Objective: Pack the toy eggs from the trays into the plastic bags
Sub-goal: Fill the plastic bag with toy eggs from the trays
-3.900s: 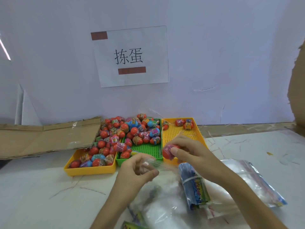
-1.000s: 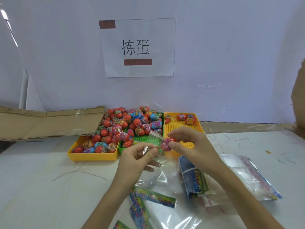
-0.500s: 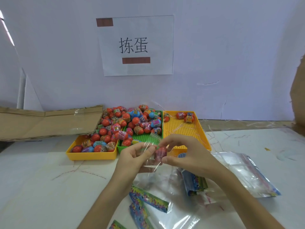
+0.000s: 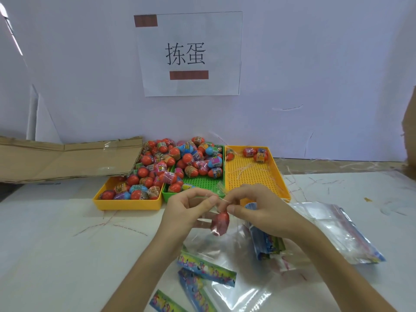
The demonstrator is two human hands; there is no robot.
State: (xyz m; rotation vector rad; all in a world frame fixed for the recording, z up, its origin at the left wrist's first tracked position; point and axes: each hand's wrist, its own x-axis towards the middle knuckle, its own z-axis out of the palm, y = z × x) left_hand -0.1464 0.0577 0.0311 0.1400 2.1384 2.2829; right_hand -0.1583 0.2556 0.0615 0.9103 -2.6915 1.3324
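Frame centre: left hand (image 4: 186, 212) & right hand (image 4: 254, 210) each pinch the mouth of a clear plastic bag (image 4: 222, 248). Red toy egg (image 4: 220, 222) sits inside just below the fingers, long axis near upright, top tilted slightly right. Trays (image 4: 256, 176) behind on table (image 4: 56, 244).

Bag (image 4: 227, 242): clear glossy plastic film. Eggs (image 4: 180, 162): shiny plastic, film-wrapped. Trays (image 4: 249, 176): perforated matt plastic. Cardboard (image 4: 67, 157): matt, taped. Sign (image 4: 189, 54): plain paper. Table (image 4: 56, 233): matt white.
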